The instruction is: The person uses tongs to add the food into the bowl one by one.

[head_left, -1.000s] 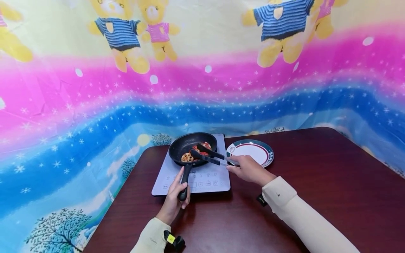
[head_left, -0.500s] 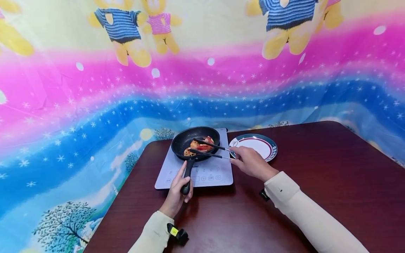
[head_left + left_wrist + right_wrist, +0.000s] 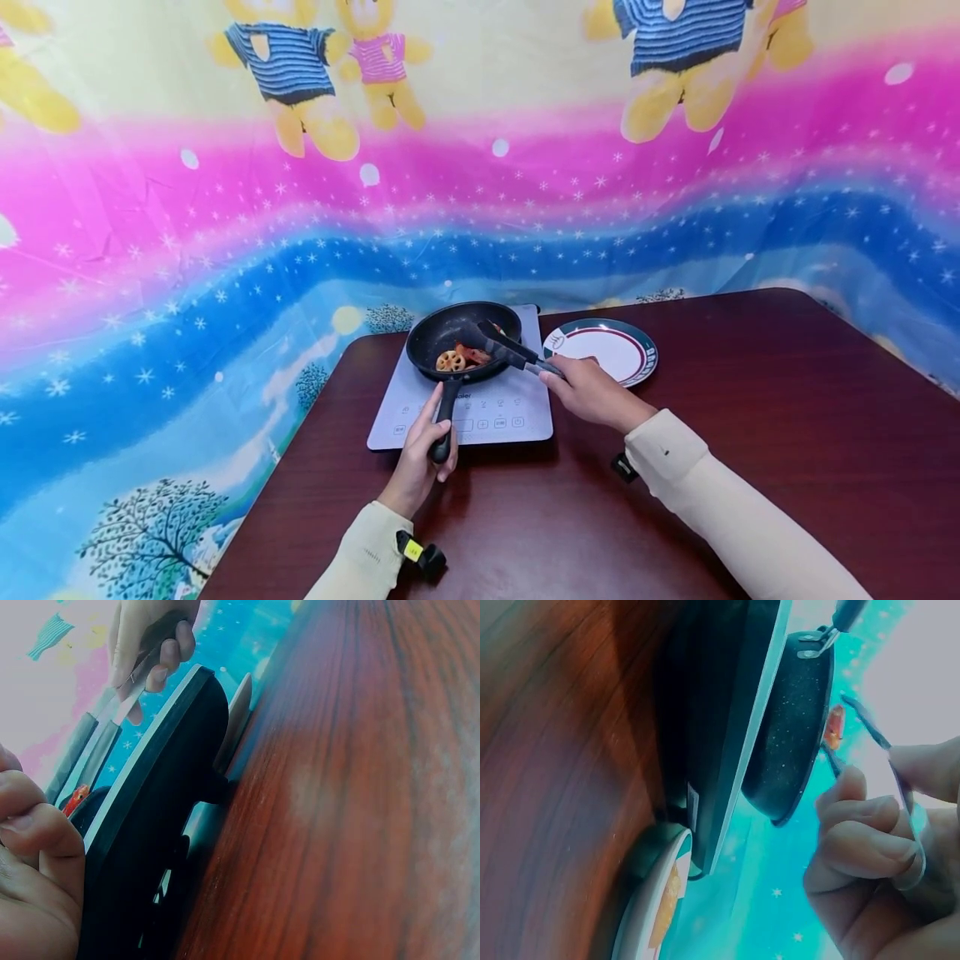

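Note:
My left hand grips the black handle of a frying pan, its index finger stretched along the handle. A browned lotus root slice lies in the pan beside reddish-orange food. My right hand holds tongs with dark tips, reaching over the pan's right side. In the right wrist view, a reddish piece of food shows between the tong tips at the pan's rim. The tips partly hide the food in the head view.
The pan stands on a white induction cooker. To its right, a green-rimmed white plate sits partly behind my right hand, with a browned piece of food on it. A patterned cloth hangs behind the dark wooden table.
The tongs, spread low over the food half a second ago, are now turned and drawn toward the pan's right side. The lotus root slice shows its face again. My left hand stays on the handle.

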